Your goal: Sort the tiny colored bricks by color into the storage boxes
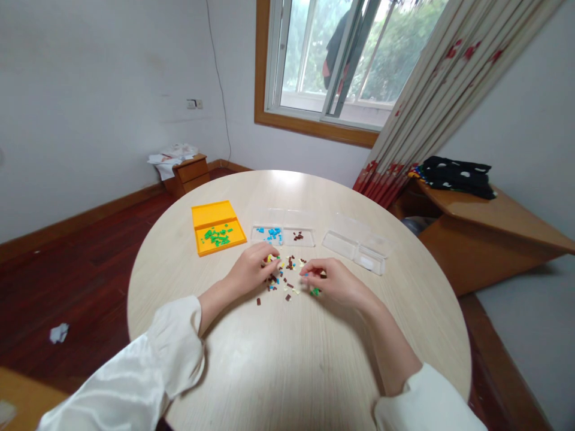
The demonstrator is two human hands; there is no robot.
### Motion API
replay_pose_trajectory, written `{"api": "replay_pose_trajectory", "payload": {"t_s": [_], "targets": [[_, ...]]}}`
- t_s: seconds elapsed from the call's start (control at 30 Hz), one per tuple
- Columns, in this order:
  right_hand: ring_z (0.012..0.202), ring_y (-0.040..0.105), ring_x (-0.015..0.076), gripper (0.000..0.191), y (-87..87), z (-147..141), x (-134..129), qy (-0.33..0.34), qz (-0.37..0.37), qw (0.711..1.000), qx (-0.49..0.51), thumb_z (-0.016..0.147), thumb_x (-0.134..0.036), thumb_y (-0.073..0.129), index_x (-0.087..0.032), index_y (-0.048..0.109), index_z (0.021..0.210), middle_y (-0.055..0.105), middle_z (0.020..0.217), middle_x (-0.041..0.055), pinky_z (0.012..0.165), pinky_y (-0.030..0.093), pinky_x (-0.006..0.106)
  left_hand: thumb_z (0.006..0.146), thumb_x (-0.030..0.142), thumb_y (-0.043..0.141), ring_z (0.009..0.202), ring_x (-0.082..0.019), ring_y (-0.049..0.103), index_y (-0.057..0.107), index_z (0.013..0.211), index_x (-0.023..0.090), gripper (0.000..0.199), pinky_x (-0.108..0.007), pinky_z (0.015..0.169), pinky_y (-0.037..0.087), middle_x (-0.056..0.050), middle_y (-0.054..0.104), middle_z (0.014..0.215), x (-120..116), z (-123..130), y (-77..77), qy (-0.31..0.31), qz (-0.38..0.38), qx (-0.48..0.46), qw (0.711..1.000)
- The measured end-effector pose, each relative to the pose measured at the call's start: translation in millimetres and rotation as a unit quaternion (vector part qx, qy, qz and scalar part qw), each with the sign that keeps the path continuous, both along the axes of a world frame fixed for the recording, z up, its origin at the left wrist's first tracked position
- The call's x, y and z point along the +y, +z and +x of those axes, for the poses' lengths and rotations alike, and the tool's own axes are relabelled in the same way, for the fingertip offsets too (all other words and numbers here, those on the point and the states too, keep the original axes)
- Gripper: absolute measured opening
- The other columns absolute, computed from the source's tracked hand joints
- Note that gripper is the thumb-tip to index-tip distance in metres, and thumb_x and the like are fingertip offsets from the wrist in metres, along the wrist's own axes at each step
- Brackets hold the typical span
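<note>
Small bricks in brown, blue, yellow, green and cream lie in a loose pile (290, 262) in the middle of the round table. At the pile's left side is my left hand (252, 267), its thumb and forefinger apart over some bricks. My right hand (336, 279) is at the right side, fingertips pinched together with a small blue brick (306, 275) showing between them. A few green bricks (315, 291) lie beneath that hand. Behind the pile, an opened clear case holds blue bricks (272, 233) and brown bricks (297, 236) in separate compartments.
An open yellow box (214, 211) with green bricks (218, 237) stands at the table's left. Another opened clear case (340, 244) lies to the right. Around the table (269, 371) are a small cabinet (192, 170), a curtain (431, 90) and a wooden desk (503, 215).
</note>
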State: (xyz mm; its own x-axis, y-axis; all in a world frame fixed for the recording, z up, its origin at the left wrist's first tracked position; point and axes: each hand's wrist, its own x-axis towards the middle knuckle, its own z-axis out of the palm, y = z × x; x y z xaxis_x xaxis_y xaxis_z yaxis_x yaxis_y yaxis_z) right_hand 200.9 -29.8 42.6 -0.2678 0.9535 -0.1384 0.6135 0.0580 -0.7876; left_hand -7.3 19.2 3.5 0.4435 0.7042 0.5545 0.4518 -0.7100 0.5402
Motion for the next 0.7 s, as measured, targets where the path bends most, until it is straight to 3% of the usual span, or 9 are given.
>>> {"api": "replay_pose_trajectory", "payload": {"t_s": [0.13, 0.3, 0.47, 0.7], "targets": [[0.058, 0.047, 0.0105, 0.017, -0.6, 20, 1, 0.023, -0.005, 0.991, -0.134, 0.067, -0.012, 0.052, -0.014, 0.067, 0.074, 0.058, 0.062, -0.0003, 0.055, 0.034, 0.021, 0.077, 0.02, 0.053, 0.065, -0.014, 0.054, 0.058, 0.078, 0.017, 0.006, -0.028, 0.066, 0.045, -0.002, 0.062, 0.075, 28, -27, 5.1, 0.174, -0.025, -0.003, 0.984], [0.058, 0.047, 0.0104, 0.021, -0.3, 21, -1, 0.037, -0.025, 0.982, -0.186, 0.063, -0.008, 0.051, -0.014, 0.068, 0.073, 0.058, 0.062, -0.0005, 0.054, 0.034, 0.021, 0.073, 0.02, 0.054, 0.066, -0.017, 0.055, 0.057, 0.076, 0.017, 0.007, -0.03, 0.067, 0.045, -0.004, 0.062, 0.077, 59, -66, 9.0, 0.306, -0.048, 0.022, 0.951], [0.059, 0.049, 0.0111, 0.02, 3.0, 18, -3, 0.037, -0.027, 0.977, -0.21, 0.062, -0.008, 0.053, -0.015, 0.068, 0.072, 0.06, 0.063, 0.0002, 0.055, 0.034, 0.021, 0.07, 0.019, 0.055, 0.076, -0.021, 0.06, 0.057, 0.074, 0.018, 0.005, -0.035, 0.078, 0.046, -0.006, 0.063, 0.08, 72, -88, 4.1, 0.365, -0.056, 0.038, 0.928], [0.058, 0.049, 0.011, 0.019, -1.8, 19, -1, 0.039, -0.011, 0.975, -0.219, 0.063, -0.006, 0.053, -0.015, 0.068, 0.07, 0.059, 0.062, 0.0007, 0.054, 0.034, 0.02, 0.071, 0.022, 0.054, 0.09, -0.027, 0.059, 0.059, 0.076, 0.018, 0.008, -0.038, 0.084, 0.046, -0.01, 0.063, 0.088, 77, -98, -1.4, 0.403, -0.061, 0.072, 0.91]]}}
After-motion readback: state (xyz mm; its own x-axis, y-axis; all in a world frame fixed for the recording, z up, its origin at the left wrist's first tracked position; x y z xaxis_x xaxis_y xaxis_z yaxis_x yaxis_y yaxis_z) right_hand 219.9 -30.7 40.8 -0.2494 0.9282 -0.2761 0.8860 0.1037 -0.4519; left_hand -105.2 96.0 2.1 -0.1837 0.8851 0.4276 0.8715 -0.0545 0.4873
